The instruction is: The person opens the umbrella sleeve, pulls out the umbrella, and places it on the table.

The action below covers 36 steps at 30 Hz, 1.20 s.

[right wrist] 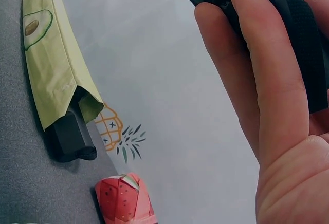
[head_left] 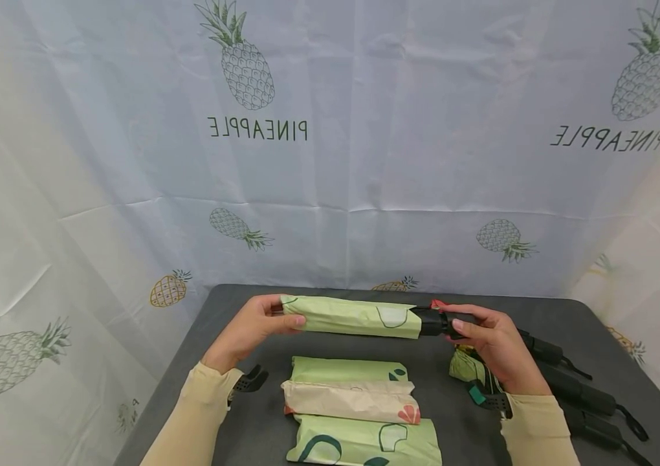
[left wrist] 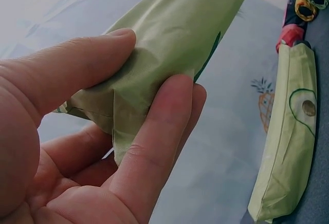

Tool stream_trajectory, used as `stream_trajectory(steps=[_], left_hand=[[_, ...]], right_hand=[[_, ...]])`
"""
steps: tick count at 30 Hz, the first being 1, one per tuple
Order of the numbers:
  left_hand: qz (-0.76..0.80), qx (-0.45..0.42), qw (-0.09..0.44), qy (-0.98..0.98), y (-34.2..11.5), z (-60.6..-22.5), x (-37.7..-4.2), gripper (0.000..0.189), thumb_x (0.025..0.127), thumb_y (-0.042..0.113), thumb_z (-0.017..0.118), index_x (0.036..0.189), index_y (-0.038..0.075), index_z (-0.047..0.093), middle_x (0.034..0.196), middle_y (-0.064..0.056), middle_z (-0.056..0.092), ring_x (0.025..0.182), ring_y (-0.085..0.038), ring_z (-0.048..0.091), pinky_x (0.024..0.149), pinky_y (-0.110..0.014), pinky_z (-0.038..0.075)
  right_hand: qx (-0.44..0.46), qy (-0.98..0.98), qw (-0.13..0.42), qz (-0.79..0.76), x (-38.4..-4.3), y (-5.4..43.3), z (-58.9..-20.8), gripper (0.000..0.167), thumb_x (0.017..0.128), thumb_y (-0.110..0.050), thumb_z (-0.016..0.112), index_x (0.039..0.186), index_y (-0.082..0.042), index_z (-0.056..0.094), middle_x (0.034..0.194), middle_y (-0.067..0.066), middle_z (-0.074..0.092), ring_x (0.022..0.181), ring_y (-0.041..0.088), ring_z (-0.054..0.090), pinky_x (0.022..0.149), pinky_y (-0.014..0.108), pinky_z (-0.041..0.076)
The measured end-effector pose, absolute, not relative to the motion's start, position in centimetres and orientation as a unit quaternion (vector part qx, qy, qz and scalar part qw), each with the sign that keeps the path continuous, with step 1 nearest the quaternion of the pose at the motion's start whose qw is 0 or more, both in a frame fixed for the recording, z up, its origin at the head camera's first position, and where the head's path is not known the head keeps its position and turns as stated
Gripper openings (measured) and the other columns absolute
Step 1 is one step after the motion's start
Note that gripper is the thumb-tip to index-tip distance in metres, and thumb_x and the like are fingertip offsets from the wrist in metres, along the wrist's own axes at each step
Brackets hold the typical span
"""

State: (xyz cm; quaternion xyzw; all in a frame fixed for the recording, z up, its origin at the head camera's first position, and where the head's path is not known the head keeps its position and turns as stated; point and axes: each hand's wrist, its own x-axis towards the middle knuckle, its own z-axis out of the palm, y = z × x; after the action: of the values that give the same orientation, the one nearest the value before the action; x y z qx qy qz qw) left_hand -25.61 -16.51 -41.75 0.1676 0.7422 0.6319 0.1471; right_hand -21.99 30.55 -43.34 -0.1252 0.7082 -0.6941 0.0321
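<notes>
Both hands hold a folding umbrella [head_left: 431,321] crosswise above the dark table; most of it sits inside a light green fabric sleeve [head_left: 347,316]. At the sleeve's closed end my left hand [head_left: 260,327] pinches the cloth between thumb and fingers, creasing it in the left wrist view. My right hand [head_left: 490,333] grips the black handle [head_left: 459,319] that sticks out of the open end. Behind, partly hidden in the head view, lies another green sleeve [right wrist: 59,64] with an avocado print and a black end [right wrist: 69,136] protruding.
In front lie a green sleeve [head_left: 347,369], a cream one [head_left: 350,401] and a larger green one [head_left: 365,440]. Several black umbrellas [head_left: 580,391] with wrist straps lie at the right. Beside them sit rolled fabric bundles, a green one [head_left: 465,367] and a red watermelon-print one [right wrist: 123,198].
</notes>
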Motion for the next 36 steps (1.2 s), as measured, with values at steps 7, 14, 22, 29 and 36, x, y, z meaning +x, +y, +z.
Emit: stream_trajectory(steps=[7, 14, 22, 29, 36], left_hand=[[0.631, 0.166, 0.147, 0.743, -16.7, -41.8, -25.6, 0.045, 0.097, 0.025, 0.084, 0.133, 0.001, 0.07, 0.12, -0.009, 0.077, 0.11, -0.024, 0.077, 0.1, -0.043, 0.067], [0.632, 0.168, 0.148, 0.742, -16.7, -41.8, -25.6, 0.043, 0.098, 0.025, 0.084, 0.131, 0.001, 0.071, 0.117, -0.008, 0.078, 0.11, -0.025, 0.078, 0.101, -0.043, 0.067], [0.631, 0.171, 0.147, 0.742, -16.9, -41.8, -25.7, 0.043, 0.098, 0.024, 0.083, 0.132, 0.001, 0.071, 0.119, -0.01, 0.077, 0.111, -0.026, 0.078, 0.101, -0.044, 0.067], [0.627, 0.177, 0.147, 0.744, -17.0, -41.7, -25.7, 0.043, 0.099, 0.025, 0.083, 0.132, 0.001, 0.071, 0.121, -0.011, 0.076, 0.111, -0.028, 0.077, 0.101, -0.044, 0.067], [0.627, 0.179, 0.147, 0.744, -17.0, -41.7, -25.8, 0.042, 0.099, 0.024, 0.082, 0.132, 0.0, 0.07, 0.121, -0.011, 0.076, 0.11, -0.027, 0.077, 0.101, -0.044, 0.067]], right_hand=[[-0.141, 0.699, 0.028, -0.701, -21.9, 31.1, -43.4, 0.038, 0.11, -0.003, 0.059, 0.148, 0.0, 0.065, 0.132, -0.011, 0.072, 0.108, 0.011, 0.078, 0.088, 0.031, 0.069], [-0.153, 0.69, 0.023, -0.707, -22.0, 32.0, -43.5, 0.037, 0.111, 0.0, 0.056, 0.145, -0.006, 0.069, 0.132, -0.008, 0.073, 0.107, 0.013, 0.078, 0.088, 0.032, 0.069], [-0.156, 0.694, 0.018, -0.703, -22.0, 32.5, -43.6, 0.038, 0.111, 0.001, 0.056, 0.144, -0.008, 0.07, 0.131, -0.01, 0.074, 0.107, 0.012, 0.078, 0.089, 0.032, 0.069], [-0.159, 0.693, 0.019, -0.703, -22.0, 32.7, -43.6, 0.039, 0.11, 0.002, 0.056, 0.142, -0.014, 0.072, 0.13, -0.01, 0.074, 0.106, 0.012, 0.078, 0.089, 0.035, 0.069], [-0.153, 0.697, 0.016, -0.7, -22.0, 32.8, -43.6, 0.038, 0.11, 0.001, 0.056, 0.143, -0.011, 0.072, 0.13, -0.011, 0.073, 0.106, 0.011, 0.078, 0.088, 0.033, 0.069]])
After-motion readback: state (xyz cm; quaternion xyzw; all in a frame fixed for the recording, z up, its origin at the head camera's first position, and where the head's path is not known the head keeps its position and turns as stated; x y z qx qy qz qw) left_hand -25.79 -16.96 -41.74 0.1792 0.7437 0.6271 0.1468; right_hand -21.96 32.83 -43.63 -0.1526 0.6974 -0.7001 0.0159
